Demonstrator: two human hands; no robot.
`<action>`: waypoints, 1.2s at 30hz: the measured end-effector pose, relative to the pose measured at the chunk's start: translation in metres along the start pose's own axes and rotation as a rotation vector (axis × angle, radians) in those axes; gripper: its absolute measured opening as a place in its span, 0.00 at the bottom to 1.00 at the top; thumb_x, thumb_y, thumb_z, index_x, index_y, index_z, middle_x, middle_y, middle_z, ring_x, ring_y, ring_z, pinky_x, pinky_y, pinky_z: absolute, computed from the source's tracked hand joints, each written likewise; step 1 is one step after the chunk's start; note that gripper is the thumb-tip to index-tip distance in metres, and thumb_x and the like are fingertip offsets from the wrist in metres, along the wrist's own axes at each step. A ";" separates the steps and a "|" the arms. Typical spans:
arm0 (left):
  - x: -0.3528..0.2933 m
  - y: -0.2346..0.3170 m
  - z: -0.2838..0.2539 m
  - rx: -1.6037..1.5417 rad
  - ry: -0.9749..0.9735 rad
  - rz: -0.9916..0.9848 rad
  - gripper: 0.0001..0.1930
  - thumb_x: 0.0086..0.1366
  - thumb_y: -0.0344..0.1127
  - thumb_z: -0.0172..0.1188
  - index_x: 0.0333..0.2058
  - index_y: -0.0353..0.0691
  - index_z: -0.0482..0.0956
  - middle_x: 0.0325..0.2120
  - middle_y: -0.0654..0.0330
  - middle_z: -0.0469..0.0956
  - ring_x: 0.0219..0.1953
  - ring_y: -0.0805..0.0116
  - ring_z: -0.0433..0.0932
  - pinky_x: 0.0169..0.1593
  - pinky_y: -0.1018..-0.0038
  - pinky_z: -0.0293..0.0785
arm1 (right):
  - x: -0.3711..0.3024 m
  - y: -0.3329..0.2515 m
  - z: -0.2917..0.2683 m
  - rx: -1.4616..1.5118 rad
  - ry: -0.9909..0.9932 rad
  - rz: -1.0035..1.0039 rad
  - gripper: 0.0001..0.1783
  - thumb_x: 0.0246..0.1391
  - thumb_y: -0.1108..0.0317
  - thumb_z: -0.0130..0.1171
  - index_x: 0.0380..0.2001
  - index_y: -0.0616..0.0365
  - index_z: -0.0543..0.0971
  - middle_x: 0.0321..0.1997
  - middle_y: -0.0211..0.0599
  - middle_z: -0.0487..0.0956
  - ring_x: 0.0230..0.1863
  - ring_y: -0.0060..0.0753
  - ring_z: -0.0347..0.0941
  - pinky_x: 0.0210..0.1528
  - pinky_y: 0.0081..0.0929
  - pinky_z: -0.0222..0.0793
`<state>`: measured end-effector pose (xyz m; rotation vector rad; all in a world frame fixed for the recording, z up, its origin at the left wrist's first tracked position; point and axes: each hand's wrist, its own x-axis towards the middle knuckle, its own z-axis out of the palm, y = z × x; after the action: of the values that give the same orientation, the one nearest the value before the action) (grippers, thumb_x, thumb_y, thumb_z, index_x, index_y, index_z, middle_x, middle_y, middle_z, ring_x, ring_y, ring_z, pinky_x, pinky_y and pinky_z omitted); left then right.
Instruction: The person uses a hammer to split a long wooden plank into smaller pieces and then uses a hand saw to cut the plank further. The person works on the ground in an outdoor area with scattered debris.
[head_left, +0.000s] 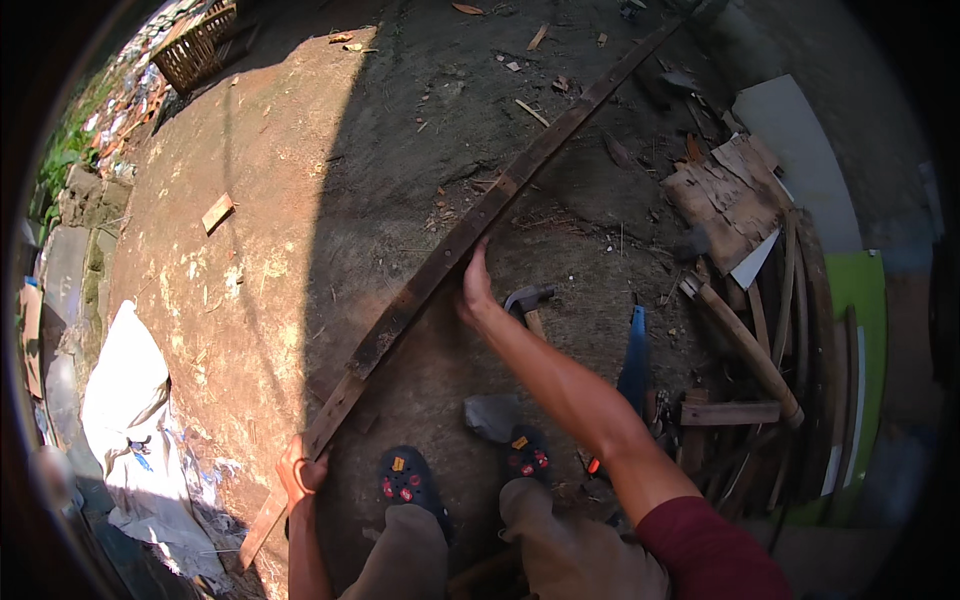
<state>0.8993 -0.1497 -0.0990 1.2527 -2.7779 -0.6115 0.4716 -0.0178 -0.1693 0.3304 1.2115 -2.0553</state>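
A long, dark wooden plank [440,262] runs slantwise from the lower left to the upper right, its near end paler. My left hand [298,472] is wrapped round the plank close to that near end. Further along, my right hand [477,287] grips the plank's right edge, its fingers partly hidden by the wood. On the ground by my right forearm lies a hammer [533,299], its handle partly covered by the arm. A blue saw [632,365] lies to the right of that forearm.
A grey stone [493,416] sits by my feet. At right are a pile of wood with a round pole [745,350], torn brown board [735,200] and a green panel [857,350]. A white sack [128,390] lies at left; a woven basket [193,50] stands far left.
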 end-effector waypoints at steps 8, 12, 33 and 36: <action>0.019 -0.006 -0.015 0.098 -0.128 -0.006 0.27 0.46 0.41 0.78 0.42 0.36 0.78 0.31 0.40 0.82 0.36 0.36 0.81 0.37 0.51 0.76 | 0.007 0.011 -0.033 0.142 -0.004 0.062 0.51 0.64 0.22 0.29 0.74 0.51 0.57 0.74 0.36 0.63 0.73 0.45 0.57 0.73 0.54 0.51; 0.020 0.000 -0.012 0.167 -0.050 0.101 0.27 0.45 0.40 0.78 0.42 0.36 0.78 0.30 0.40 0.81 0.36 0.35 0.80 0.38 0.50 0.76 | 0.004 0.005 -0.035 0.039 0.057 0.154 0.54 0.62 0.21 0.29 0.76 0.53 0.51 0.77 0.42 0.57 0.76 0.52 0.52 0.72 0.61 0.52; 0.018 0.018 -0.014 0.213 -0.126 -0.002 0.28 0.45 0.41 0.79 0.45 0.41 0.79 0.34 0.42 0.83 0.41 0.38 0.82 0.43 0.52 0.78 | -0.149 -0.025 -0.168 -1.016 0.397 -0.497 0.15 0.58 0.62 0.68 0.40 0.61 0.79 0.38 0.39 0.78 0.38 0.35 0.78 0.41 0.33 0.74; 0.017 0.005 -0.012 0.232 -0.113 0.012 0.31 0.46 0.40 0.78 0.48 0.40 0.76 0.37 0.42 0.83 0.43 0.39 0.81 0.45 0.52 0.78 | -0.163 -0.025 -0.183 -1.379 0.390 -0.517 0.26 0.54 0.62 0.71 0.50 0.63 0.74 0.45 0.49 0.76 0.50 0.49 0.75 0.51 0.42 0.72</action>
<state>0.8865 -0.1626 -0.0886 1.2748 -3.0203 -0.3779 0.5458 0.2170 -0.1611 -0.3022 2.8016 -1.0363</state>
